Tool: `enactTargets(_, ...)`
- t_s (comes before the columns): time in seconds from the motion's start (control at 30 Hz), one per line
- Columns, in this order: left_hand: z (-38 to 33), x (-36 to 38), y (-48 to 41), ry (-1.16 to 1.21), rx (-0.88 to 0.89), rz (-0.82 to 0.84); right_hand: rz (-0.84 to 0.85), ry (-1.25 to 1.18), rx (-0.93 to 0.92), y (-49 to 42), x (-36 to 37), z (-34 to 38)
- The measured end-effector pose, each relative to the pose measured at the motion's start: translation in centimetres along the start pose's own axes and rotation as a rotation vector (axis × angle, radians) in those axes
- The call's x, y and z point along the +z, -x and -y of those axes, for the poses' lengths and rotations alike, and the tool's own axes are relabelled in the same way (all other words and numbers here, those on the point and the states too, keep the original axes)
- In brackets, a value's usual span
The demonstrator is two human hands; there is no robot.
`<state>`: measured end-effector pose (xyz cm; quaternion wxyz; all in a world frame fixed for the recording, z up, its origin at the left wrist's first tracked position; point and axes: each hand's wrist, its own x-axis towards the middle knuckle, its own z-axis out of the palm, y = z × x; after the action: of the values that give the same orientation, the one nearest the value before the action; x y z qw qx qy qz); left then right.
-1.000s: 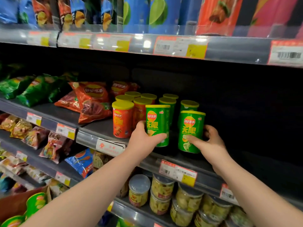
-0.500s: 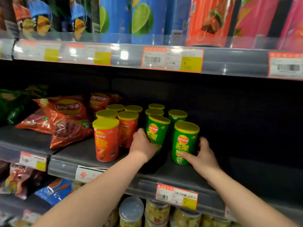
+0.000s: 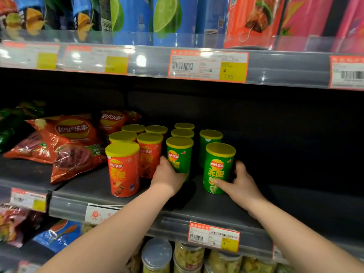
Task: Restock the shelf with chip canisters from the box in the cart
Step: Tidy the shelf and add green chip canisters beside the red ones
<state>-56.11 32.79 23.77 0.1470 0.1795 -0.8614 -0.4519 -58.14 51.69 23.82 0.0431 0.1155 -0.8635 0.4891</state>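
shelf with green lay's canisters

Two hands grip green chip canisters upright on the shelf: left hand on one canister, right hand on another, right of orange canisters.

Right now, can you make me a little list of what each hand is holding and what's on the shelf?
left hand: grips the left green canister, upright
right hand: grips the right green canister, upright on the shelf
beside them: orange canisters, to the left
further left: red chip bags, lying down
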Motion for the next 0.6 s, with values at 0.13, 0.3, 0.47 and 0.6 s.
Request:
enactTargets(0.13, 0.5, -1.0, 1.1, -0.137, 0.023, 0.061, 0.016, -0.001, -0.018, -0.5, 0.2, 0.5)
enactTargets(0.3, 1.5, -1.9, 4.0, -0.677, 0.211, 0.121, 0.003, 0.026, -0.006, -1.4, 0.9, 1.0)
enactTargets(0.47, 2.2, -1.8, 4.7, -0.704, 0.269, 0.061, 0.004, 0.068, -0.006, -2.3, 1.4, 1.5)
enactTargets(0.6, 2.1, -1.7, 4.8, -0.728, 0.276, 0.06, 0.03, 0.057, 0.013, -2.5, 1.3, 1.4)
